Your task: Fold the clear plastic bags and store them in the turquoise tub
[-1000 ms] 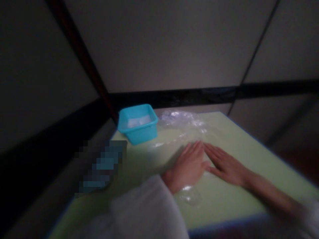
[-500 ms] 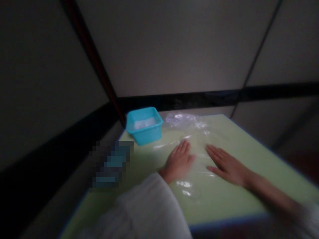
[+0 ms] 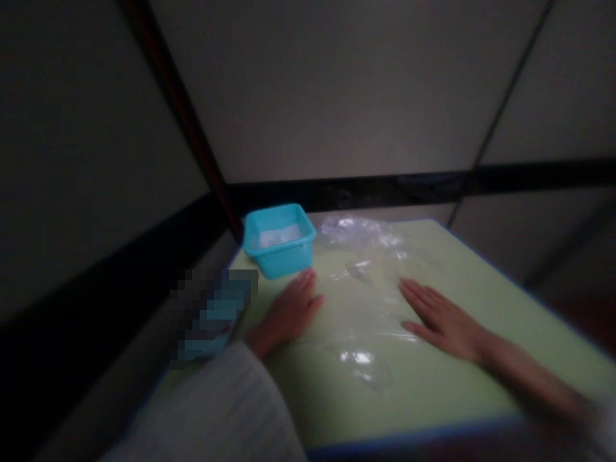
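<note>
A clear plastic bag (image 3: pixel 360 314) lies spread across the pale green tabletop, shiny and wrinkled. My right hand (image 3: pixel 440 321) rests flat on its right side, with the fingers stretched out and the thumb apart. At the left side of the plastic is my left hand (image 3: pixel 291 308), palm down with fingers extended, just in front of the turquoise basket. Whether the left palm presses on the plastic or the bare table, I cannot tell. Neither hand grips anything.
The turquoise basket (image 3: pixel 283 260) stands at the back left with white sheets or packets (image 3: pixel 279 237) inside. Crumpled clear plastic (image 3: pixel 356 230) lies beside it at the back. A blurred-out item (image 3: pixel 216 317) is at the left table edge. Wall panels rise behind the table (image 3: pixel 462 398).
My left hand has slid left over the plastic, from its middle to its left side. My right hand has stayed in nearly the same place.
</note>
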### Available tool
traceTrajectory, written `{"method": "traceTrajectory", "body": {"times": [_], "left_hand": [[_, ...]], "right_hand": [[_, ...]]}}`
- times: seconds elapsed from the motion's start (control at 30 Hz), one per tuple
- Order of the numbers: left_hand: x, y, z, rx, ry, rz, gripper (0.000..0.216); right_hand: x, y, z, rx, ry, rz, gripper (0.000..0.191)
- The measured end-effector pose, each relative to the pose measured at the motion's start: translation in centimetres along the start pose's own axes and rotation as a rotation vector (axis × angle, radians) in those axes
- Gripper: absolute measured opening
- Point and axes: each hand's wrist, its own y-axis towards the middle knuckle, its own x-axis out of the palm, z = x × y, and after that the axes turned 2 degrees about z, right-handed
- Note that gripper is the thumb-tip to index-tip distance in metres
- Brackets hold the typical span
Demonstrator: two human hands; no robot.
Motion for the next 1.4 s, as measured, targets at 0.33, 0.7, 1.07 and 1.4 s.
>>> {"method": "traceTrajectory", "body": {"times": [0.33, 0.7, 1.07, 1.4], "left_hand": [[-3.0, 2.1, 5.8, 0.001, 0.004, 0.057, 0.056], [-0.7, 2.9, 13.0, 0.193, -0.08, -0.172, 0.062], [-1.3, 0.8, 8.0, 0.176, -0.078, -0.156, 0.055], [-2.0, -1.4, 2.8, 0.134, -0.096, -0.114, 0.052]], "right_hand": [[-0.1, 0.1, -0.2, -0.006, 0.022, 0.007, 0.072], [-0.1, 0.1, -0.3, -0.014, 0.017, 0.005, 0.072], [-0.5, 0.0, -0.5, -0.002, 0.032, 0.013, 0.075], [-0.8, 0.0, -0.6, 0.005, 0.02, 0.006, 0.074]]}}
